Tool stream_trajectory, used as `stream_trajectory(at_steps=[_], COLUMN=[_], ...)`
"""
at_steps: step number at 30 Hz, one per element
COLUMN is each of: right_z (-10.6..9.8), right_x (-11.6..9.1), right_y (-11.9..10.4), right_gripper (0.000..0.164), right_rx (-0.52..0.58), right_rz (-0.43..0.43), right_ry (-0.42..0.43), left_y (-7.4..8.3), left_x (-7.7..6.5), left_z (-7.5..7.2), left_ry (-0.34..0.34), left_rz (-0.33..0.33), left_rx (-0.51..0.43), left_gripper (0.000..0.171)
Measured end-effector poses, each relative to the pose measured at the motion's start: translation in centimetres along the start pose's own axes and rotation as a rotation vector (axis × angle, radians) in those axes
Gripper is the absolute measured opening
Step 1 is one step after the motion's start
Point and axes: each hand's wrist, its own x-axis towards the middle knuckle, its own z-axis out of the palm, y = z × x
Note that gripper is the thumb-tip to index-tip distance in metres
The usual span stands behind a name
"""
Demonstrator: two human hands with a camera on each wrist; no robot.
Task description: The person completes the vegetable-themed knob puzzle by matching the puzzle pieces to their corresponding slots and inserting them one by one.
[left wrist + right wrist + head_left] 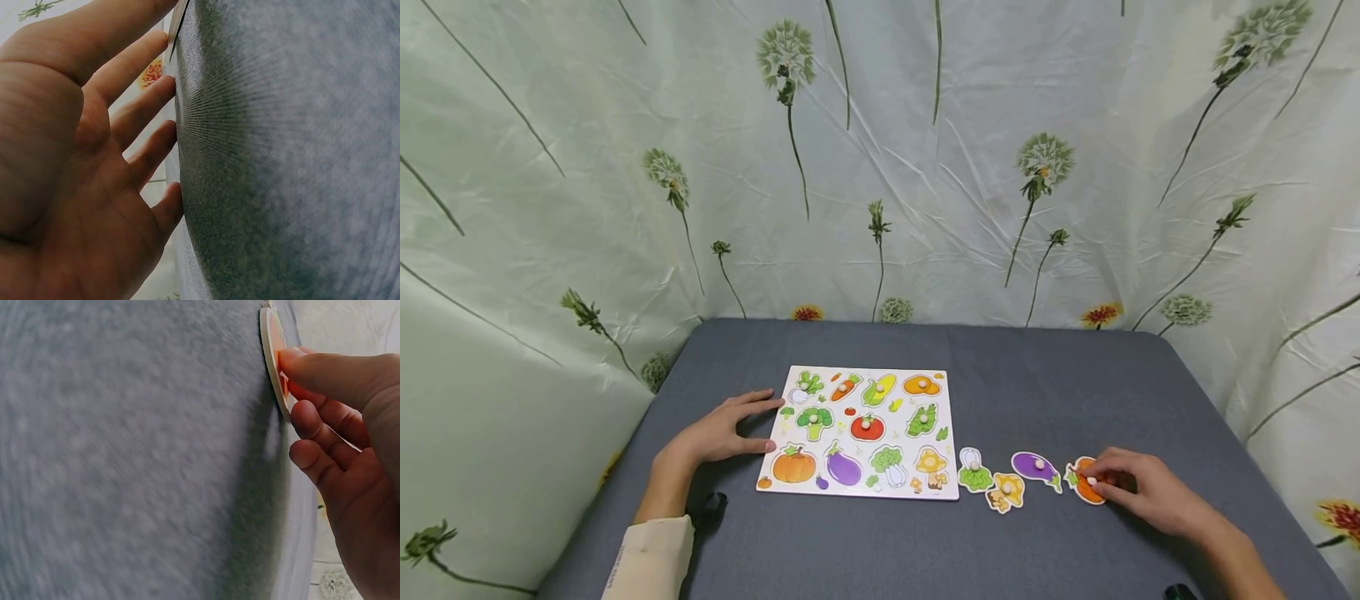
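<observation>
A white vegetable puzzle board [835, 492] lies flat on the table. Knobbed pieces sit in its two upper rows, and its bottom row shows pumpkin, eggplant, bok choy and mushroom pictures without knobs. My left hand [722, 429] touches the board's left edge with spread fingers; the left wrist view shows those fingers [147, 112] fairly straight. At the right, my right hand [1150, 487] pinches the knob of an orange pumpkin piece [1084, 482]. From the right wrist, this pumpkin piece [272, 356] appears edge-on, close to the cloth, with thumb and fingertips at its face.
Between board and right hand lie a bok choy piece [975, 477], a mushroom piece [1009, 488] and an eggplant piece [1033, 467]. Grey cloth covers the table [865, 550]. A dandelion-print curtain [925, 167] hangs behind. Dark objects lie near both wrists.
</observation>
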Motion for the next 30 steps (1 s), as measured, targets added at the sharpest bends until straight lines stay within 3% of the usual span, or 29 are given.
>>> stream_trajectory(at_steps=[6, 14, 30], right_z=[-0.4, 0.1, 4.1], right_x=[0.4, 3.4, 9.9], right_y=[-0.5, -2.2, -5.3], right_gripper=[0.025, 0.018, 0.01], right_rx=[-0.05, -0.088, 0.012], right_rz=[0.024, 0.117, 0.029], right_ry=[0.081, 0.056, 0.004], left_y=[0.1, 0.0, -0.4], left_x=[0.0, 0.1, 0.3], left_z=[0.0, 0.0, 0.1], left_ry=[0.0, -0.002, -0.001], left_rz=[-0.007, -0.006, -0.018], left_rx=[-0.003, 0.01, 0.015], left_gripper=[0.084, 0.084, 0.085])
